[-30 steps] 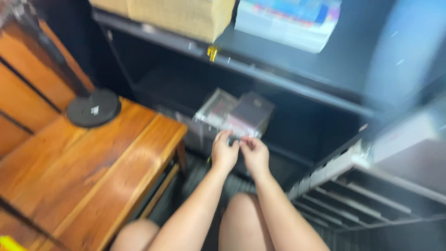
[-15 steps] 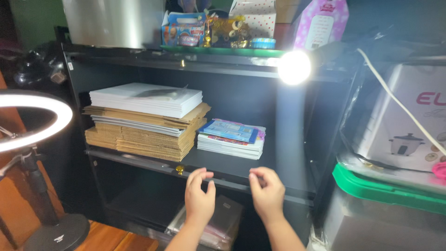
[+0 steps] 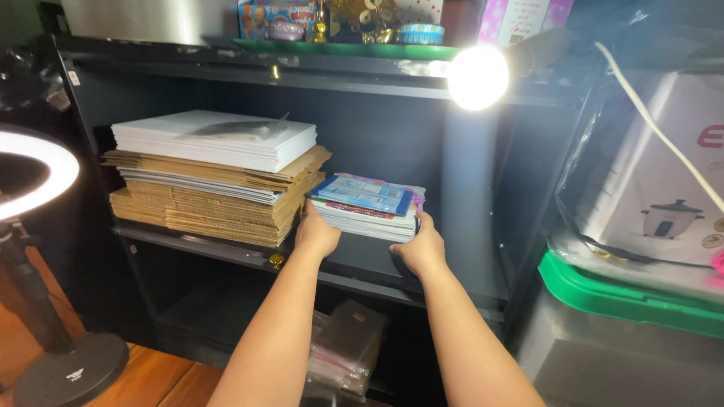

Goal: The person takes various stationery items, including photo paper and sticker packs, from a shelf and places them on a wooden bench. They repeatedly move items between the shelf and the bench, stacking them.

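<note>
Between both hands' fingers (image 3: 419,223), booklet stack (image 3: 367,206)

On the shelf (image 3: 226,252) at frame centre, the booklet stack (image 3: 367,205) lies right of the cardboard pile (image 3: 211,200), with a ring light (image 3: 34,169) at far left.

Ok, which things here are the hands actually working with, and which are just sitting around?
In hand: left hand and right hand grip the small stack of booklets.

Lying about: cardboard and paper pile, ring light, lamp, green-lidded bin.
</note>
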